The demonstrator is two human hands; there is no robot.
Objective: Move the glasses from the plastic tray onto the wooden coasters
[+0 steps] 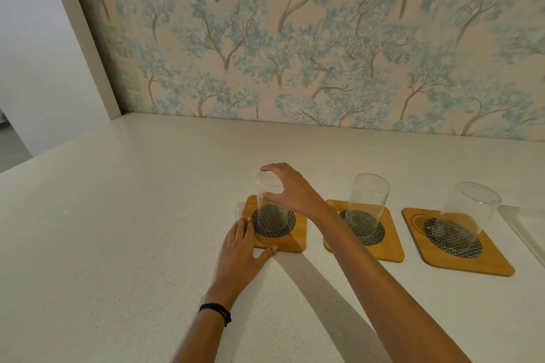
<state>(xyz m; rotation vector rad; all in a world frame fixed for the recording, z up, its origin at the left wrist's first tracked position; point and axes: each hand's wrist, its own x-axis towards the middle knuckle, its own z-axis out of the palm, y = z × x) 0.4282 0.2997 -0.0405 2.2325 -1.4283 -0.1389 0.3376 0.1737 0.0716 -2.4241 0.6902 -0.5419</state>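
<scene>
Your right hand [290, 190] reached across from 5 o'clock and gripped the left glass [270, 200] near its top, thumb on the near side and fingers curled over the far rim. That glass stood upright on the dark mesh disc of the left coaster [292, 240], at about the centre of the view. Your left hand [243, 247] lay flat and spread on the counter [118, 215] at the coaster's 7 o'clock corner, fingertips touching its left edge and thumb against its near edge; it held nothing. A black band [216, 311] sat on your left wrist.

At 3 o'clock from the left coaster, the middle coaster [389, 247] carried the middle glass [367, 203], upright on its mesh disc and partly behind your right forearm. Further toward 3 o'clock, the right coaster [498, 262] carried the right glass [469, 215], also upright on its mesh. Both of those glasses stood free of your hands. The three coasters lay in a row, near one another but apart.

At the far 3 o'clock edge of the view, just beside the right coaster, a pale clear edge showed, probably the plastic tray [528, 230]; its contents could not be told. Tree-patterned wallpaper [295, 38] rose behind the counter at 12 o'clock.
</scene>
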